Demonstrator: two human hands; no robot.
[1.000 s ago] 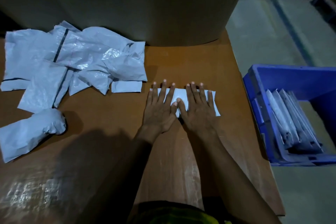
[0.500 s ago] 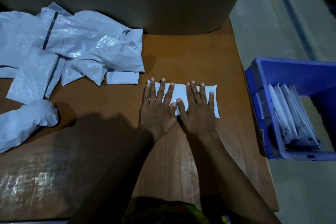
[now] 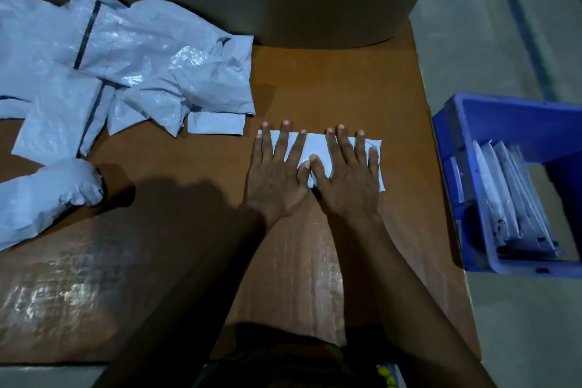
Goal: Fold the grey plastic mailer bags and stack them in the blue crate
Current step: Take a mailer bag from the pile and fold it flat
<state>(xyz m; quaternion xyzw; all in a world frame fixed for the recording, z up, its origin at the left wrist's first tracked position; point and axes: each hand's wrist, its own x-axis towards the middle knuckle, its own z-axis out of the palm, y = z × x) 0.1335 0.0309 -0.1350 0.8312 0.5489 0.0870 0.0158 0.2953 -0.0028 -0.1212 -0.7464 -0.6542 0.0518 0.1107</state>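
Several folded bags [image 3: 504, 192] stand in the blue crate [image 3: 504, 113]; left hand [image 3: 277, 176] and right hand [image 3: 349, 179] press one mailer [image 3: 316, 148] flat, fingers spread; a crumpled pile [image 3: 126, 72] waits at the tabletop's [image 3: 346, 88] far-left corner.

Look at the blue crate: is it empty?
No, the blue crate holds several folded mailer bags standing on edge.

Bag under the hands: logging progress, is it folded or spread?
Folded: the bag is a small flat strip, far smaller than the loose bags, with the left hand and right hand pressing it flat.
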